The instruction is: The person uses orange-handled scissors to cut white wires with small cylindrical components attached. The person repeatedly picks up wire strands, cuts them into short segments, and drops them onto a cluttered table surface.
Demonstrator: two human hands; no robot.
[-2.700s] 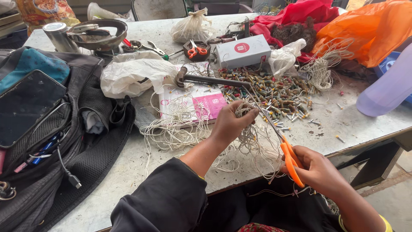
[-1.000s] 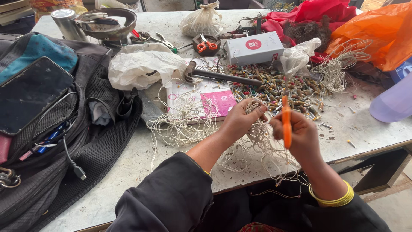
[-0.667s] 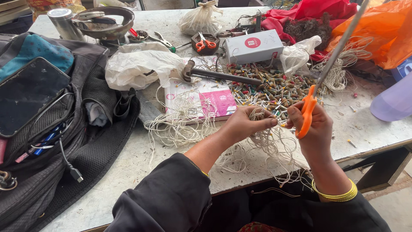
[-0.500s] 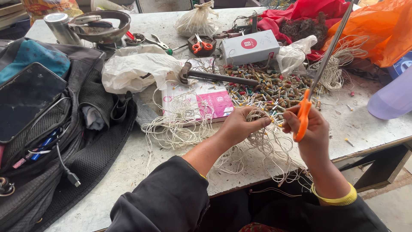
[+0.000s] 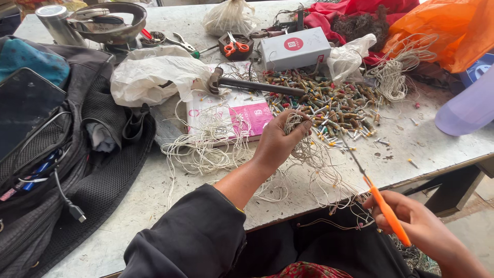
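Note:
My left hand (image 5: 278, 141) grips a tangled bundle of pale string (image 5: 309, 154) above the front of the grey table (image 5: 154, 195). Loose strands hang from it toward my lap. My right hand (image 5: 417, 226), low at the front right off the table's edge, holds orange-handled scissors (image 5: 383, 208) whose thin blades point up-left toward the string. Just beyond my left hand lies a heap of small coloured tubes (image 5: 334, 100).
A hammer (image 5: 252, 85) lies across a pink-and-white packet (image 5: 231, 110). More string (image 5: 206, 149) is spread on the table. A black backpack (image 5: 56, 154) fills the left. A white box (image 5: 293, 49), white bags, red-handled pliers (image 5: 234, 49), metal bowl (image 5: 110, 20) and orange bag (image 5: 442, 25) stand behind.
My right hand has dropped with the scissors from beside the string bundle down to the front right, below the table's edge. The left hand keeps its hold on the string.

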